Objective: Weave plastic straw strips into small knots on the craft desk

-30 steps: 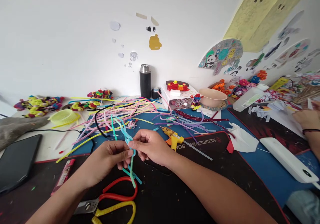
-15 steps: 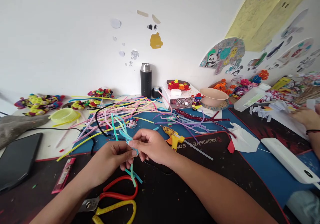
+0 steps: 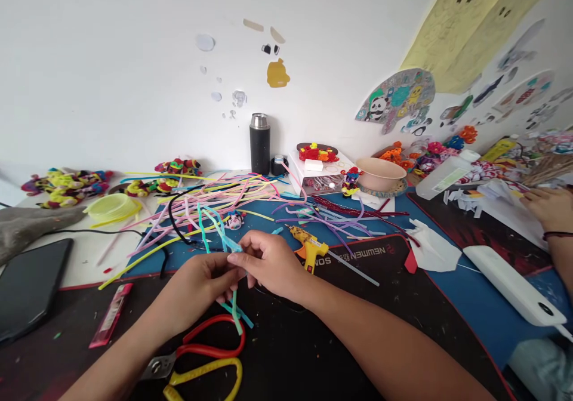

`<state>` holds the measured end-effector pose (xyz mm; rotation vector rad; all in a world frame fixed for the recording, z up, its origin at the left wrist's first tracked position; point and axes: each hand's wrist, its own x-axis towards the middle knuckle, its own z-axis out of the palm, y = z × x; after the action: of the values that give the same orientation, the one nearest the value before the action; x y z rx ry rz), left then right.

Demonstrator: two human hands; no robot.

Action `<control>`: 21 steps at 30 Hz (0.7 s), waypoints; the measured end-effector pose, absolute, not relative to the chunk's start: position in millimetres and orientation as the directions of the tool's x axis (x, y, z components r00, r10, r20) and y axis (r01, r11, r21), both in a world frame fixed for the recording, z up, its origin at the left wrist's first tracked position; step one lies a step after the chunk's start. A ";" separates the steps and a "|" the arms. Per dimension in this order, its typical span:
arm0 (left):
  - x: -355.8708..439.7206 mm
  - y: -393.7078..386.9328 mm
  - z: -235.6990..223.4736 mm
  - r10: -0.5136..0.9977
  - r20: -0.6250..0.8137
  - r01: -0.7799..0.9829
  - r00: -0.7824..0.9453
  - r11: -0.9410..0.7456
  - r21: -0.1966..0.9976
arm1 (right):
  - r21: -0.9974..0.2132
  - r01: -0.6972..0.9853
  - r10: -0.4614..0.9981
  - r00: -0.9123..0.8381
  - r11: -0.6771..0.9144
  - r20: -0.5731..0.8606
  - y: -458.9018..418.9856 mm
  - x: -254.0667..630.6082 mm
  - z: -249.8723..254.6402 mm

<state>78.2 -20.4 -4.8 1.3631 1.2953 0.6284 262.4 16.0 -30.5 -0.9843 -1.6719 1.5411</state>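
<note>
Blue and mint-green pipe cleaners (image 3: 217, 221) are bunched between my two hands, with loops standing up above the fingers and loose ends hanging below. My left hand (image 3: 209, 280) pinches the bunch from the left. From the right, my right hand (image 3: 264, 264) closes on it with thumb and forefinger. The fingertips meet, so the exact join is hidden. Just below lie scissors (image 3: 203, 362) with one red and one yellow handle. Beyond my right hand rests a yellow hot glue gun (image 3: 308, 247) with a clear glue stick (image 3: 353, 268) out of its back.
Many loose pipe cleaners (image 3: 197, 201) spread behind my hands. A black flask (image 3: 260, 147), a pink bowl (image 3: 380, 174) and a white box (image 3: 322, 174) stand near the wall. A tablet (image 3: 33, 287) lies left. Another person's hand (image 3: 546, 210) is at the right edge.
My fingers have shifted slightly around the pipe cleaners, and the blue part above them now leans a little more to the right. The view has moved slightly.
</note>
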 end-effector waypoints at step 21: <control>75.0 -15.3 -7.3 0.954 -0.301 -0.334 0.011 0.287 0.898 | -0.968 -0.180 0.856 -0.513 -0.176 -0.060 21.1 262.7 -19.0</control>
<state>75.0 -15.3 -7.3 0.7243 1.1158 1.1550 262.7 21.1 -19.0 -0.8294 -1.3394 1.7810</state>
